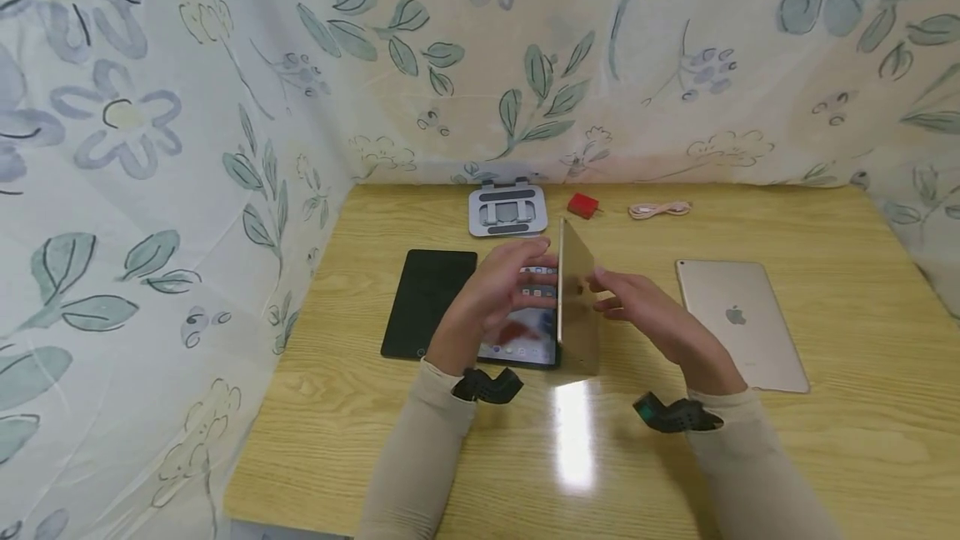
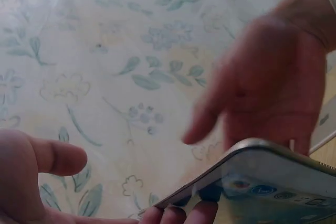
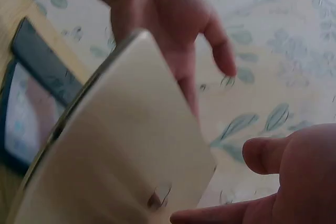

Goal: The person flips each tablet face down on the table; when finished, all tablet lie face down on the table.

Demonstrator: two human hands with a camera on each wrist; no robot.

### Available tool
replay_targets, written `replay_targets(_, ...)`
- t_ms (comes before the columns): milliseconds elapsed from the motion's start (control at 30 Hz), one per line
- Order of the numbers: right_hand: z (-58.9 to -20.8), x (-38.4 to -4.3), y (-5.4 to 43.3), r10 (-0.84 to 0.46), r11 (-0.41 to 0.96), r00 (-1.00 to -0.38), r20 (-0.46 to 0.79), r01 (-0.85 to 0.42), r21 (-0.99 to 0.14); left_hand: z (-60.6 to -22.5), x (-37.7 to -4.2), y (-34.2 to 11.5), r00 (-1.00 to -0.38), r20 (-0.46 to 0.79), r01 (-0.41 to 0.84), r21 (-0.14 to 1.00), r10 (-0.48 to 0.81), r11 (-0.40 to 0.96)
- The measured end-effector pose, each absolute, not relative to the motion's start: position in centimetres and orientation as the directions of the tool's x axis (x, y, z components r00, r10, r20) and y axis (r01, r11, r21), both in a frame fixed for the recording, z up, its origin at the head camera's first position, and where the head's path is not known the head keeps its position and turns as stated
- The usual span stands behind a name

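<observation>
Upright tablet [image 1: 576, 319]: stood on edge between two hands, at the right edge of the lit tablet [image 1: 536, 330]; slim and round-cornered, it showed a smooth gold back with a dark mark and, on its screen side, a row of icons.
Left hand [image 1: 489, 297]: straight fingers lay against the screen, thumb spread apart.
Right hand [image 1: 660, 315]: extended fingers touched the gold back, thumb raised clear.
Bench [image 1: 862, 440]: also carried a dark tablet [image 1: 427, 302] and a face-down tablet [image 1: 752, 348].

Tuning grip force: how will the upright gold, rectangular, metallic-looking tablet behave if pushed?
The upright tablet may tip easily, being thin and near-vertical. Probably stiff: its back looks flat, unbent. Likely slippery too; that smooth back shows reflections.
</observation>
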State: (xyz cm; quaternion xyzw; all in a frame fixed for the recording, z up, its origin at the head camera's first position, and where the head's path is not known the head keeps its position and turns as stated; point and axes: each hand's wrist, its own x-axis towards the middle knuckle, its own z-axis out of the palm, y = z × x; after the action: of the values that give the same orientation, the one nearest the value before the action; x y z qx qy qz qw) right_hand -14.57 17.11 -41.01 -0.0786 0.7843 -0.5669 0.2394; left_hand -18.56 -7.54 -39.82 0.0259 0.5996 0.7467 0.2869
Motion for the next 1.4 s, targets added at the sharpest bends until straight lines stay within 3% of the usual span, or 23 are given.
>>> replay_targets(367,-44.3,-13.5,20.1,-0.326,0.344,-0.890,-0.317,0.201,-0.917,-41.1,-18.9,-7.1,-0.821,-0.360,-0.423,0.905,0.444,-0.048)
replay_targets(1400,-44.3,-11.2,24.5,-0.145,0.542,-0.915,-0.376,0.244,-0.804,-44.7,-18.2,-2.6,-0.744,-0.469,-0.511,0.858,0.476,0.046)
